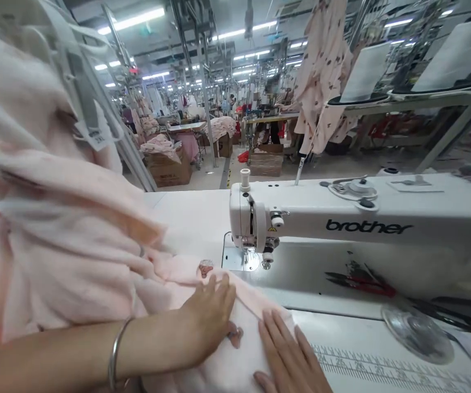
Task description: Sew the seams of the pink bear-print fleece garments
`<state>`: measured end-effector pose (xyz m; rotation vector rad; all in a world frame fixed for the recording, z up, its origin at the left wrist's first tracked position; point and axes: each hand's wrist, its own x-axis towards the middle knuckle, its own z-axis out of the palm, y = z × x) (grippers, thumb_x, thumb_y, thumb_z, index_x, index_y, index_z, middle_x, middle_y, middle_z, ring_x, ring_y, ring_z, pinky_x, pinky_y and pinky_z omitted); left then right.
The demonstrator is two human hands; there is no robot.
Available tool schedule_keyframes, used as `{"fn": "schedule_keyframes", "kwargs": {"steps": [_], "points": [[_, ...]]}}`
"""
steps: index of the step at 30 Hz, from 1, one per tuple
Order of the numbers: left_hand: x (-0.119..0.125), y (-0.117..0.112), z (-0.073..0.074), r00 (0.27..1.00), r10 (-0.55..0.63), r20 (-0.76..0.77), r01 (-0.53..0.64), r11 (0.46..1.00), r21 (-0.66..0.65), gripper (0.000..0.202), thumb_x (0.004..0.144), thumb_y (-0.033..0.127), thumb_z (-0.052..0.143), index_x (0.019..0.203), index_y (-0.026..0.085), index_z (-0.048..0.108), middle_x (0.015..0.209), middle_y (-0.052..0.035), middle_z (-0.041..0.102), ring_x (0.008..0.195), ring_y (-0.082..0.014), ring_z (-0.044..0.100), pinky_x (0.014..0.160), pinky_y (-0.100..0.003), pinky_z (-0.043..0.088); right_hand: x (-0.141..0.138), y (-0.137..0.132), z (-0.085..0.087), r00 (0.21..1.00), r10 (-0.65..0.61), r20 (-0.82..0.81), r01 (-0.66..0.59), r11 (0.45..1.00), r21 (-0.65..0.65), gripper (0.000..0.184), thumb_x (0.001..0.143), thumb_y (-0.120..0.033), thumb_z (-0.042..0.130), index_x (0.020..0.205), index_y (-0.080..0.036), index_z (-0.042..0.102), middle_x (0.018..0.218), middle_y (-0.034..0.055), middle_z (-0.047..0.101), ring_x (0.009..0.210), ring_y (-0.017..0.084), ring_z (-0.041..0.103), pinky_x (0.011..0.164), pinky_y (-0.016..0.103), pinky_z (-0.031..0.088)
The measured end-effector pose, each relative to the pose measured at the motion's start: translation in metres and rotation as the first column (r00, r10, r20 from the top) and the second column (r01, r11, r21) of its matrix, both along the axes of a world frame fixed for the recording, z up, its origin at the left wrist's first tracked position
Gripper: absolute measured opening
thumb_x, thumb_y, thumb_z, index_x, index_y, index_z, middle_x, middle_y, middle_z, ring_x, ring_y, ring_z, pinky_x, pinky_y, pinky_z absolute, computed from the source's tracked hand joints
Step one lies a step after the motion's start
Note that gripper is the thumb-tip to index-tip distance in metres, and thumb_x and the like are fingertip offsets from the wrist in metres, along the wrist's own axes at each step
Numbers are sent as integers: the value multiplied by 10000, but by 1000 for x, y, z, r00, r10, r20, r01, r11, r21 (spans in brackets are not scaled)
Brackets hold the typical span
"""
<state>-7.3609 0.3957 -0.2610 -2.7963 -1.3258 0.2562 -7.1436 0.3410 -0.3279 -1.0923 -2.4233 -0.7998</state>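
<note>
The left grip point(208, 322) rests on the pale pink fabric point(255, 295), fingers bent and pressing down near a folded band; whether it pinches any cloth cannot be told, as the thumb is hidden. The right grip point(288, 355) is released, its palm down and fingers spread over the fabric's right edge, just beside the left. A metal bangle point(116, 349) circles the left wrist.

The fabric, bearing small brown printed motifs, lies on the white table point(194, 213), its far folded edge just in front of the needle plate point(235, 259) of a Brother sewing machine point(341, 213). Leftward, pale pink cloth rises into a large draped mass near a white hanger point(90, 103) with a size tag point(96, 139).

Under the machine's arm lies a red-handled tool point(362, 284); nearer is a clear round dish point(417, 333), beside a ruler scale point(358, 363) along the table's front. Two white thread cones point(366, 71) stand on a rack above. Beyond the machine hangs a patterned pink garment point(321, 76), and cardboard boxes point(170, 169) sit on the workshop floor.
</note>
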Motion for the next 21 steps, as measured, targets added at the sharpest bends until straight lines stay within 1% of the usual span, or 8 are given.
{"fn": "schedule_keyframes", "kwargs": {"steps": [3, 5, 7, 10, 12, 13, 17, 21], "points": [[7, 41, -23, 996, 87, 36, -89, 996, 33, 665, 923, 534, 335, 1433, 108, 298, 1482, -217, 270, 1371, -406, 236, 1025, -621, 313, 0, 47, 6, 991, -132, -34, 132, 991, 1, 453, 980, -333, 286, 1229, -60, 547, 1299, 169, 524, 1162, 304, 529, 841, 456, 510], [5, 73, -24, 983, 149, 103, -155, 987, 51, 587, 937, 468, 355, 1415, 128, 328, 1484, -217, 266, 1374, -413, 223, 1005, -646, 313, 2, 75, 16, 980, -186, -73, 186, 982, -7, 449, 980, -239, 225, 1151, -44, 592, 1226, 200, 572, 1124, 323, 553, 817, 477, 518], [2, 96, -16, 966, 213, 144, -223, 973, 54, 501, 942, 356, 386, 1363, 86, 380, 1461, -260, 276, 1361, -424, 243, 990, -654, 316, 0, 88, 25, 972, -218, -83, 216, 976, -31, 437, 959, -171, 228, 1057, -33, 631, 1129, 224, 617, 1068, 340, 581, 777, 475, 532], [3, 105, -2, 968, 151, 199, -152, 988, -10, 356, 942, 195, 342, 1257, 84, 465, 1384, -222, 403, 1303, -316, 378, 1040, -530, 348, -17, 72, 23, 986, -133, -98, 127, 990, -63, 360, 937, -155, 324, 1096, -34, 624, 1129, 207, 621, 1057, 315, 590, 813, 425, 541], [6, 100, 3, 966, 74, 248, -58, 996, -70, 303, 947, 177, 311, 1150, 112, 526, 1280, -158, 509, 1196, -236, 481, 1029, -429, 397, -32, 47, 12, 989, -22, -143, 7, 995, -99, 344, 930, -193, 409, 1191, -51, 582, 1232, 172, 576, 1138, 292, 546, 891, 379, 520], [9, 97, 3, 963, 54, 265, -32, 996, -88, 295, 954, 201, 304, 1110, 118, 540, 1248, -146, 528, 1160, -228, 500, 1018, -430, 406, -38, 36, 5, 985, 14, -174, -35, 993, -117, 355, 926, -223, 447, 1215, -58, 569, 1272, 157, 551, 1180, 289, 515, 922, 369, 504], [16, 98, -9, 956, 150, 253, -133, 988, -83, 319, 962, 314, 335, 1141, 128, 522, 1345, -159, 458, 1256, -285, 417, 1054, -598, 292, -43, 17, -9, 982, 22, -185, -50, 987, -151, 430, 921, -336, 486, 1239, -53, 550, 1342, 147, 489, 1254, 311, 438, 966, 435, 457], [19, 112, -19, 941, 237, 242, -227, 971, -70, 329, 961, 307, 338, 1166, 130, 525, 1403, -168, 407, 1325, -316, 335, 1041, -668, 238, -26, 28, 6, 993, -23, -118, 7, 991, -137, 435, 925, -276, 437, 1277, -31, 509, 1398, 153, 416, 1279, 331, 403, 978, 489, 413]]}}
